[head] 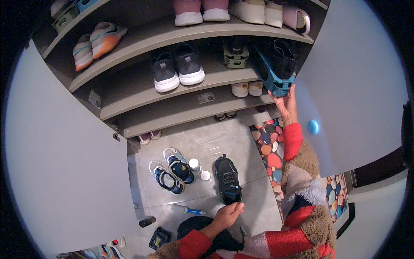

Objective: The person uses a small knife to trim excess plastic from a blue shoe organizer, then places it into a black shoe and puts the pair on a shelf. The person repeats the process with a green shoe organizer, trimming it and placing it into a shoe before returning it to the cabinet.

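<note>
My right hand (285, 105) grips the lower end of a blue plastic shoe stacker (280, 85) at the cabinet's right side. A black shoe (284, 63) rests on top of the stacker, and a dark shoe shows beneath it. My left hand (228, 215) is low over the floor, fingers half curled, with no object visible in it. Just beyond it lies a black lace-up shoe (228, 178); whether the fingertips touch its heel is unclear. Left of that shoe stand two white cups or lidded containers (194, 164) and a pair of blue-and-white sneakers (174, 170).
Black white-soled sneakers (178, 73) and a green stacker (236, 57) stand on the cabinet shelf (136, 97). Open doors flank me at left (71, 155) and right (355, 97). A blue-handled brush (190, 210), a dark cylinder (147, 221) and a pebble-print mat (270, 152) lie on the floor.
</note>
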### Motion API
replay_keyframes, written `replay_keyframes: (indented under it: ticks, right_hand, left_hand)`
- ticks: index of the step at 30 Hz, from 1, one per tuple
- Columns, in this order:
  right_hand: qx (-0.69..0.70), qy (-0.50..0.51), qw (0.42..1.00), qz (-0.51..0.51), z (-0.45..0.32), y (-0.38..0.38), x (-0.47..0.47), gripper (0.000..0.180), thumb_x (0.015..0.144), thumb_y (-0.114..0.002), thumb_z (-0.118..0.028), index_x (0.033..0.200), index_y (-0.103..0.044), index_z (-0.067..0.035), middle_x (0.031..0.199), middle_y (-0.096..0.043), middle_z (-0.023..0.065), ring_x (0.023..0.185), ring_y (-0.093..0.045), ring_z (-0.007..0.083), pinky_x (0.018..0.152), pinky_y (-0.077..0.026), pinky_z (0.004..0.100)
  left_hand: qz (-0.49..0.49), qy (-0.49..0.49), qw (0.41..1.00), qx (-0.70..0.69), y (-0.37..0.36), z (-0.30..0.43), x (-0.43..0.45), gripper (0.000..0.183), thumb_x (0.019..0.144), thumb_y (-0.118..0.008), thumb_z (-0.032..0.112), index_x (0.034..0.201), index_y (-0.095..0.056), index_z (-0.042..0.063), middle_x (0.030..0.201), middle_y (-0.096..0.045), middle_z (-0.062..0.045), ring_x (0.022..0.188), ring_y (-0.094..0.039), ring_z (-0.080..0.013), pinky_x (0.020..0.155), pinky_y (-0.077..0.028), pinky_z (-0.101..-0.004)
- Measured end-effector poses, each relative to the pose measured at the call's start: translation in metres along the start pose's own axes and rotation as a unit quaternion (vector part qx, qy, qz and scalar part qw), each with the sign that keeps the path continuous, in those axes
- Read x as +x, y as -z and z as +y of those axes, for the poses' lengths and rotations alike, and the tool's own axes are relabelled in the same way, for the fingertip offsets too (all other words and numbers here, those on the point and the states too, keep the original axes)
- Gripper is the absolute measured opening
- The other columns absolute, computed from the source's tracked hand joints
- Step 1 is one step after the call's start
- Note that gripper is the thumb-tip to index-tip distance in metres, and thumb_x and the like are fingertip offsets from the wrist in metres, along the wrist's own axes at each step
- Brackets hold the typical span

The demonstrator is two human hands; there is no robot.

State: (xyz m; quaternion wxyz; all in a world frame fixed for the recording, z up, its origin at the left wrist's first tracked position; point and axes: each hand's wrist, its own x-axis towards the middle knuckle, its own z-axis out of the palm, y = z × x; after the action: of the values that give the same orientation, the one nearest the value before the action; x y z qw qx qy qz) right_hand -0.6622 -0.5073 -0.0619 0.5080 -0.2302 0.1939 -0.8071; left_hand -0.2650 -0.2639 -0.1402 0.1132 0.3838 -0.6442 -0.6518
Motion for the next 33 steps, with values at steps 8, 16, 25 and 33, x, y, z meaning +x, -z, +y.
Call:
replay_keyframes:
  ticks: [8, 16, 25, 33]
  right_hand:
    - [-0.18, -0.043, 0.958, 0.218, 0.012, -0.042, 0.019, 0.044, 0.095, -0.058, -0.031, 0.12, -0.047, 0.004, 0.112, -0.054, 0.0145, 0.101, -0.061, 0.0323, 0.083, -0.059, 0.0523]
    - [-0.335, 0.01, 0.921, 0.197, 0.032, -0.064, 0.018, 0.029, 0.097, -0.053, -0.035, 0.098, -0.053, -0.006, 0.088, -0.055, 0.0041, 0.076, -0.059, 0.0147, 0.061, -0.052, 0.0301]
    - [-0.414, -0.032, 0.898, 0.143, 0.02, -0.048, 0.104, 0.031, 0.095, -0.054, -0.039, 0.091, -0.052, -0.008, 0.078, -0.053, 0.0011, 0.065, -0.055, 0.013, 0.053, -0.043, 0.0301]
    - [-0.646, -0.01, 0.742, 0.177, 0.03, -0.064, 0.125, 0.038, 0.085, -0.065, -0.048, 0.082, -0.056, -0.012, 0.071, -0.057, 0.0003, 0.071, -0.06, 0.0188, 0.059, -0.044, 0.0323]
  left_hand:
    - [-0.001, 0.001, 1.0, -0.028, -0.006, -0.011, 0.008, 0.041, 0.1, -0.044, 0.041, 0.104, -0.064, 0.005, 0.092, -0.07, -0.011, 0.089, -0.068, -0.0259, 0.078, -0.05, -0.0347]
    - [0.004, 0.0, 0.999, -0.032, -0.008, -0.009, 0.005, 0.042, 0.099, -0.046, 0.041, 0.094, -0.063, 0.003, 0.088, -0.07, -0.012, 0.083, -0.068, -0.0265, 0.074, -0.051, -0.0357]
    - [0.006, 0.008, 1.0, 0.008, 0.003, 0.005, 0.007, 0.038, 0.099, -0.049, 0.04, 0.091, -0.063, 0.005, 0.083, -0.069, -0.011, 0.079, -0.068, -0.026, 0.07, -0.051, -0.036]
    - [-0.001, 0.002, 1.0, 0.0, 0.007, 0.005, 0.006, 0.029, 0.097, -0.054, 0.033, 0.096, -0.063, 0.006, 0.085, -0.068, -0.01, 0.08, -0.068, -0.0254, 0.07, -0.051, -0.0361]
